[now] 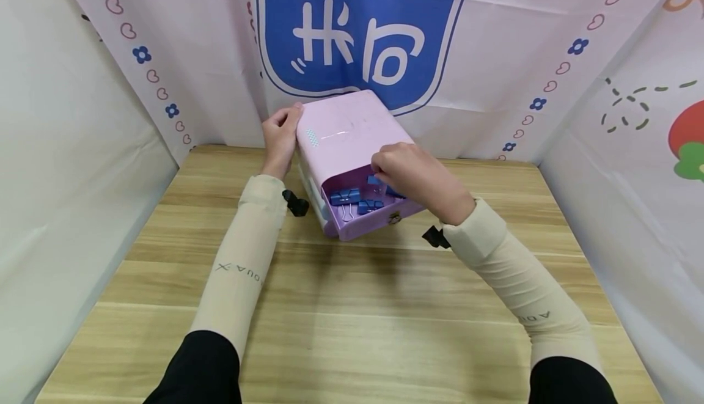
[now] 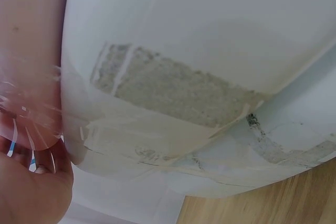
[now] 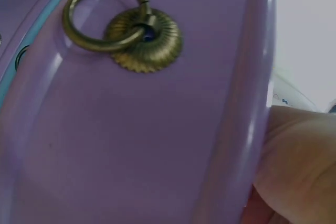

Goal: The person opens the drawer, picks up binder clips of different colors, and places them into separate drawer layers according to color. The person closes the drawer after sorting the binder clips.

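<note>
A pink and purple drawer box stands turned at an angle at the table's back. Its purple top drawer is pulled out toward the front, with several blue binder clips lying inside. My left hand grips the box by its back left corner; in the left wrist view its bent fingers curl at the edge. Over the drawer's right side is my right hand, with fingers curled down inside; I cannot tell what they hold. A brass ring pull hangs on the drawer front.
The wooden table reaches back to a printed cloth backdrop, close behind the box. White cloth walls close off both sides. Clear tape covers a patch on the box's pale side.
</note>
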Action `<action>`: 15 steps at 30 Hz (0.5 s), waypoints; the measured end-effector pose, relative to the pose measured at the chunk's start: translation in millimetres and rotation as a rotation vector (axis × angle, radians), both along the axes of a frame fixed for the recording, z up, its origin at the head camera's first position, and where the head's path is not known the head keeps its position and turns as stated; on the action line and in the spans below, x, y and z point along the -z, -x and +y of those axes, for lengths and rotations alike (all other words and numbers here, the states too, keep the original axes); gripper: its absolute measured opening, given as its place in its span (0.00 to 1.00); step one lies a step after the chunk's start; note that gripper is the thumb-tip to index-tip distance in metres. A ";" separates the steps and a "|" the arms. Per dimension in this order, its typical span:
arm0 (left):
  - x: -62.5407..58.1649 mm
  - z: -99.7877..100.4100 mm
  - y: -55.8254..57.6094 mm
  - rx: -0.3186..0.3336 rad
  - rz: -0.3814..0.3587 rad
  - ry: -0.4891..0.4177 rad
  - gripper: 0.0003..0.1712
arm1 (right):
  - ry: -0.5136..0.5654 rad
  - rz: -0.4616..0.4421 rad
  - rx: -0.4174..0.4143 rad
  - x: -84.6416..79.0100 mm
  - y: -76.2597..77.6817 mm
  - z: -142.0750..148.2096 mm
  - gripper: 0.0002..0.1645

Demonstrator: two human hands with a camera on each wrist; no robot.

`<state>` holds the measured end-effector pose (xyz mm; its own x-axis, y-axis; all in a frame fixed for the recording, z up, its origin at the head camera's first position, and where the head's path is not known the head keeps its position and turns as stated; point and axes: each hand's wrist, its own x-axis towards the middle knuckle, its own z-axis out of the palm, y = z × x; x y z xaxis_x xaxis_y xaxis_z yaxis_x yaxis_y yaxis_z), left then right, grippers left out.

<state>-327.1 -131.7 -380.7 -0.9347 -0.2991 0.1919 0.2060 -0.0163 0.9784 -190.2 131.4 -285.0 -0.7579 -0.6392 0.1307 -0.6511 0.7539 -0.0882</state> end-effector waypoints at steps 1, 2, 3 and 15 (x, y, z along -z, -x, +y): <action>0.2 0.3 0.2 0.000 -0.001 0.000 0.17 | -0.004 -0.004 0.001 0.6 0.4 -0.4 0.05; 0.2 0.5 0.2 0.001 -0.001 -0.001 0.17 | -0.008 -0.004 0.001 1.1 0.6 -0.6 0.05; 0.3 0.8 0.3 0.003 -0.001 -0.002 0.17 | -0.011 -0.005 0.001 1.5 0.5 -0.7 0.05; 1.5 -0.2 -0.2 0.007 0.014 -0.005 0.18 | 0.005 0.029 0.014 -9.5 -20.8 8.1 0.07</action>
<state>-326.9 -131.9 -382.2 -0.9342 -0.2932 0.2033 0.2195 -0.0231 0.9753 -169.5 139.5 -275.5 -0.7624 -0.6280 0.1560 -0.6429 0.7625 -0.0728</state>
